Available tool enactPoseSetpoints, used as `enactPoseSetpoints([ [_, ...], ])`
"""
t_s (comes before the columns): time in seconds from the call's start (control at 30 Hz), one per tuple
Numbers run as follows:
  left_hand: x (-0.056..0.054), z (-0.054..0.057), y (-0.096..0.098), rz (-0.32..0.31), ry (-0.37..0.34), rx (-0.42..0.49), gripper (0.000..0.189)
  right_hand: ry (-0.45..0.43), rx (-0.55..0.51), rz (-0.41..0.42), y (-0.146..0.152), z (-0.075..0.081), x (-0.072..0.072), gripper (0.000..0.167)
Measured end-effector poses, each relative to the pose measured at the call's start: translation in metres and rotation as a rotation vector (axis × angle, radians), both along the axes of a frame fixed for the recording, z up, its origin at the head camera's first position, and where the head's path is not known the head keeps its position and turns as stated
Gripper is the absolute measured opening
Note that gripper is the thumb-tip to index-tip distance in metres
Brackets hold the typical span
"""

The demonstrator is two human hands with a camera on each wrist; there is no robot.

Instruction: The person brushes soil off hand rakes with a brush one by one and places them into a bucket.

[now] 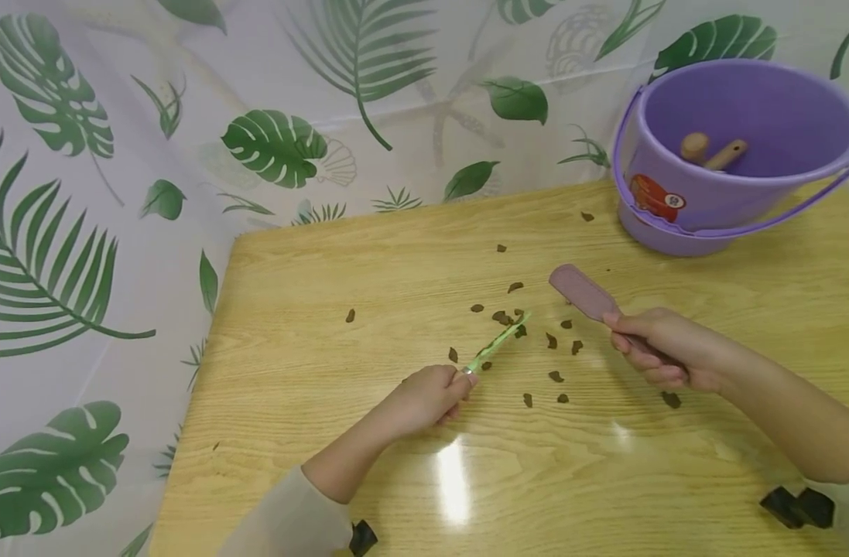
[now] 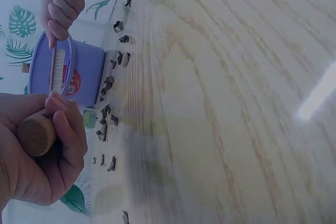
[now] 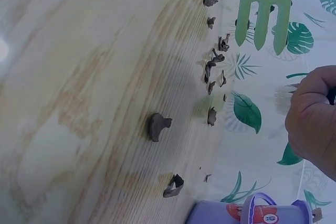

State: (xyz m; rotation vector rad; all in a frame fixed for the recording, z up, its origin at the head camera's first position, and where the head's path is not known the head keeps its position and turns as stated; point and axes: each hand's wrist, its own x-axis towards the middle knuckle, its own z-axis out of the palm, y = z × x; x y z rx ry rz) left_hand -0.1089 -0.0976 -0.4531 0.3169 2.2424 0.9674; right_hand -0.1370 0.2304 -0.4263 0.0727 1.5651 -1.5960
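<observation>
My left hand point(image 1: 424, 398) grips a small green hand fork point(image 1: 501, 340) by its wooden handle point(image 2: 37, 136). Its three flat tines point(image 3: 261, 22) point away over the table, close above a cluster of dark brown curled scraps point(image 1: 502, 317). In my right hand point(image 1: 664, 352) is a brush with a pinkish-brown back point(image 1: 583, 290), held by the handle. White bristles point(image 2: 60, 69) show along its side in the left wrist view. The brush head points forward and left, to the right of the fork and apart from it. More scraps lie scattered beneath and around both tools.
A purple bucket point(image 1: 675, 201) with its handle hanging down stands at the back right, two wooden handle ends point(image 1: 694, 147) showing inside. The wooden table point(image 1: 285, 418) meets a leaf-print cloth point(image 1: 410, 170) at its back and left edges. One scrap point(image 1: 350, 316) lies farther left.
</observation>
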Motion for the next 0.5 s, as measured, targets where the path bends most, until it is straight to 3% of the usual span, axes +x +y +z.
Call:
enactPoseSetpoints([
  [0.27,-0.0012,0.0014,0.0011,-0.079,0.174,-0.212,0.046,0.01,-0.084,0.049,-0.0004,0.0015,0.0027,0.042],
  [0.4,-0.0001,0.0024,0.0043,-0.093,0.33,-0.348,0.045,0.009,-0.108,0.065,-0.0014,0.0017,0.0041,0.042],
  [0.5,0.0007,0.0027,0.0067,-0.096,0.487,-0.448,0.042,0.002,-0.12,0.073,-0.0017,0.0011,0.0049,0.043],
])
